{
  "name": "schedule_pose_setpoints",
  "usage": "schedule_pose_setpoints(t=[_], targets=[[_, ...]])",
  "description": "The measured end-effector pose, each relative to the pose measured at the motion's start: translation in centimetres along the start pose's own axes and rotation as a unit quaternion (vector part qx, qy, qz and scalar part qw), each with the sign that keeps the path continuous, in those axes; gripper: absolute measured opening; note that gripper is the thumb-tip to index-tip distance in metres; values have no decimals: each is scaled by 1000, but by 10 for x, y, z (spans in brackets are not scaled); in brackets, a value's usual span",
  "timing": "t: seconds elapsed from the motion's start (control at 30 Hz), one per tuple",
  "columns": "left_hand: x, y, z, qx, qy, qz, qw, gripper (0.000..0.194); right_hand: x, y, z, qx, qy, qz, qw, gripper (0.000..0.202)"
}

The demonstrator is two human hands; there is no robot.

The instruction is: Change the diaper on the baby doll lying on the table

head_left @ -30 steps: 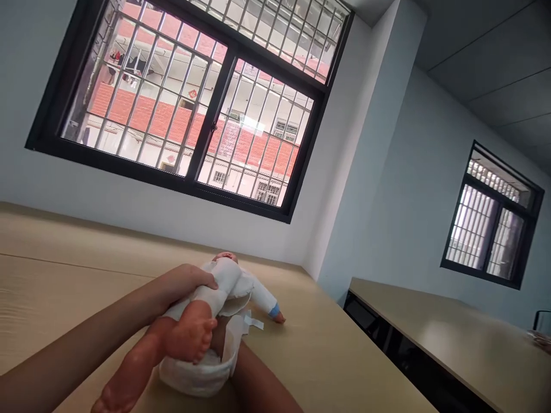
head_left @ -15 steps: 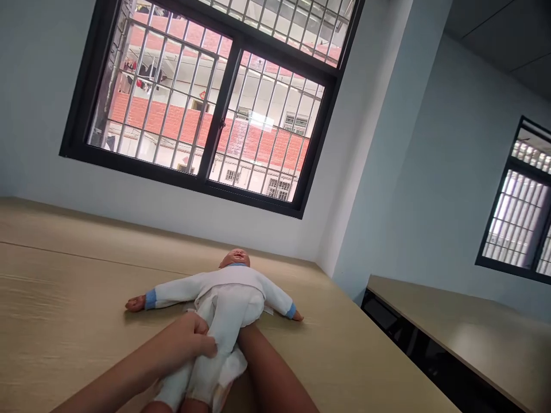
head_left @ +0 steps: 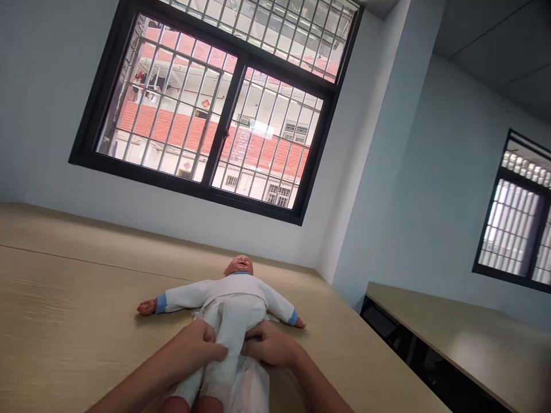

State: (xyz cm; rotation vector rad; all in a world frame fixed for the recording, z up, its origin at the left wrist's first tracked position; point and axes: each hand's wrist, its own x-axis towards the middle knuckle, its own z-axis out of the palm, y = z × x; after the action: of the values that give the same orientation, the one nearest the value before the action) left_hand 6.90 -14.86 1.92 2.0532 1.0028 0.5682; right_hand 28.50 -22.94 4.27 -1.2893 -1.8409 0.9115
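A baby doll [head_left: 236,289] lies on its back on the wooden table [head_left: 69,321], arms spread, in a white top with blue cuffs and white trousers [head_left: 228,332]. My left hand [head_left: 198,344] is closed on the trouser leg at the left, thumb across the cloth. At the other side of the legs, my right hand [head_left: 269,344] pinches the trouser cloth near the thigh. A pale, thin, crumpled material [head_left: 253,384] hangs below my right hand, beside the doll's leg. The doll's bare lower legs show at the bottom edge.
Behind the table stands a pale wall with a barred, dark-framed window [head_left: 206,115]. A second table [head_left: 451,321] with dark open shelving beneath is at the right, below another barred window [head_left: 516,212].
My right hand has come out from beneath the doll's legs and now grips the cloth on the right side. The view has shifted slightly. My left hand keeps its hold.
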Motion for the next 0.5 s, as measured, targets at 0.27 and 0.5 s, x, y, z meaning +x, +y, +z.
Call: schedule_pose_setpoints(t=[0.27,0.5], targets=[[-4,2,-11,68,-9,77,995,25,-2,14,-2,235,123,104,959,69],[-7,2,-21,181,24,104,978,30,5,20,24,362,212,102,902,67]])
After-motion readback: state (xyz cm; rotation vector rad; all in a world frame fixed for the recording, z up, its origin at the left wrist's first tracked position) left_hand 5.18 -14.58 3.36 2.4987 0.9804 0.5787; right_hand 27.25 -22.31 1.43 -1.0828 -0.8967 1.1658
